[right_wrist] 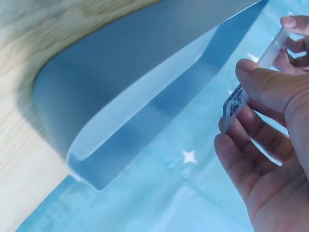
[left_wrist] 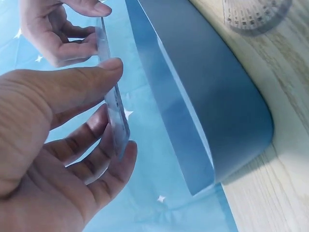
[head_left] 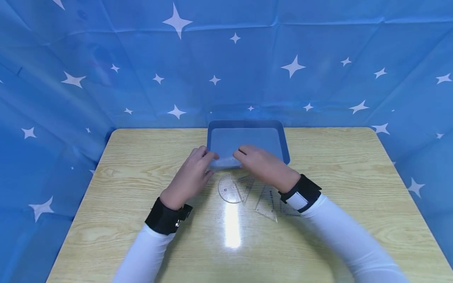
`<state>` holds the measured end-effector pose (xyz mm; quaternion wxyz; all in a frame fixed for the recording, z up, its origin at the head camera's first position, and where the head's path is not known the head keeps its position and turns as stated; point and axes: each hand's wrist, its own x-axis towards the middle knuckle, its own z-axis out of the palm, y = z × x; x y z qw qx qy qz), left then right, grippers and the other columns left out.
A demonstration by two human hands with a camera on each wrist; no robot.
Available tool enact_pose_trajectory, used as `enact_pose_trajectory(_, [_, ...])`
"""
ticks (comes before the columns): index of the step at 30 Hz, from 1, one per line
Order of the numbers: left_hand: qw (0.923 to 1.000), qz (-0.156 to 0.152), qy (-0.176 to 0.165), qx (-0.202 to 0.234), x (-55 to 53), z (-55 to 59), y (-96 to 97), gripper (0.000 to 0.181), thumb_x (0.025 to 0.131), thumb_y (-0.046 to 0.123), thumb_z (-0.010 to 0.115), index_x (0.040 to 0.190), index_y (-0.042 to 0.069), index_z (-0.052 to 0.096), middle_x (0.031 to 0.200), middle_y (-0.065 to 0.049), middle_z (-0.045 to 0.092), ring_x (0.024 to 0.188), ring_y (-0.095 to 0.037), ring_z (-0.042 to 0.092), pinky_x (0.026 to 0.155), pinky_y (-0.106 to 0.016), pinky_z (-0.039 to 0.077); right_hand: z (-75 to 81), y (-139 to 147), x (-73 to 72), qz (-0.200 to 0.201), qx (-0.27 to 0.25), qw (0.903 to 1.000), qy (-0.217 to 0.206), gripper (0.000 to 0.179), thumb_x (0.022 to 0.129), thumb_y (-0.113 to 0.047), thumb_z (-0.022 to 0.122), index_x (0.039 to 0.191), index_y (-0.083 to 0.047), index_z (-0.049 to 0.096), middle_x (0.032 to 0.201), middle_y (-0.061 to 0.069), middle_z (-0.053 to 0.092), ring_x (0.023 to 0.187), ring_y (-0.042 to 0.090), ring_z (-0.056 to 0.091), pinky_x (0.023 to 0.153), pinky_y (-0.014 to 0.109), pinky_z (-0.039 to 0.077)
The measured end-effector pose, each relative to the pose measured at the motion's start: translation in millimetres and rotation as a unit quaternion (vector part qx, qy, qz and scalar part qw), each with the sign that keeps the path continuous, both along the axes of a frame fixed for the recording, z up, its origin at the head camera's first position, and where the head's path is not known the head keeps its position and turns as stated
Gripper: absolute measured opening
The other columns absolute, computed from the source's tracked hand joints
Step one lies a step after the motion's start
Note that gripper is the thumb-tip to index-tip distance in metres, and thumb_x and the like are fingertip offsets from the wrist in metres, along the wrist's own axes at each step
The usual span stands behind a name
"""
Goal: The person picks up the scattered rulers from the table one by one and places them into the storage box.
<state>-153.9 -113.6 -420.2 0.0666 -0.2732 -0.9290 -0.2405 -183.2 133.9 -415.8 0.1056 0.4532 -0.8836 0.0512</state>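
Note:
A thin, clear plastic strip [head_left: 225,162], perhaps a ruler, is held level between both hands at the near edge of a blue tray [head_left: 244,137]. My left hand [head_left: 192,173] pinches one end, thumb on one face and fingers behind. The other end is pinched by my right hand [head_left: 263,163]. Dark printed marks show on the strip [right_wrist: 234,104] in the right wrist view. Just on the near side of the tray lie a clear protractor [head_left: 229,189] and a clear set square [head_left: 245,186]. A second set square [head_left: 267,204] lies to their right.
Another clear piece [head_left: 289,209] lies partly hidden under the right wrist. The tray stands at the far edge of the wood-grain table [head_left: 141,188]. Behind it hangs a blue cloth [head_left: 247,70] with white stars.

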Motion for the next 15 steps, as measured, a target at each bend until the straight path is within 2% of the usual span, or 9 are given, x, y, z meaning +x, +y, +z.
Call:
enact_pose_trajectory(6, [0.9986, -0.052, 0.001, -0.01, -25.8, -1.0, 14.6, 0.034, 0.087, -0.002, 0.079, 0.119, 0.004, 0.068, 0.104, -0.01, 0.057, 0.097, -0.027, 0.053, 0.084, -0.037, 0.048, -1.0, 21.4, -10.7, -0.021, 0.028, 0.999, 0.026, 0.031, 0.09, -0.013, 0.082, 0.113, -0.005, 0.064, 0.102, 0.008, 0.065, 0.089, 0.022, 0.065, 0.076, 0.031, 0.057])
enact_pose_trajectory(10, [0.997, -0.073, 0.002, -0.027, -38.9, -4.1, 24.4, 0.034, 0.088, 0.001, 0.08, 0.12, 0.003, 0.068, 0.105, -0.011, 0.059, 0.096, -0.026, 0.055, 0.084, -0.037, 0.048, -3.7, 32.1, -19.6, -0.032, 0.035, 0.9985, 0.025, 0.032, 0.09, -0.013, 0.082, 0.115, -0.005, 0.065, 0.107, 0.011, 0.064, 0.095, 0.025, 0.064, 0.081, 0.034, 0.057])
enact_pose_trajectory(15, [0.9947, -0.085, -0.043, -0.039, -57.7, -6.2, 37.2, 0.034, 0.092, 0.004, 0.077, 0.125, 0.003, 0.067, 0.112, -0.012, 0.06, 0.102, -0.026, 0.057, 0.087, -0.038, 0.049, -6.2, 42.8, -30.7, -0.05, 0.051, 0.9974, 0.012, 0.033, 0.089, -0.018, 0.083, 0.114, -0.003, 0.067, 0.106, 0.012, 0.062, 0.096, 0.026, 0.062, 0.084, 0.036, 0.056])
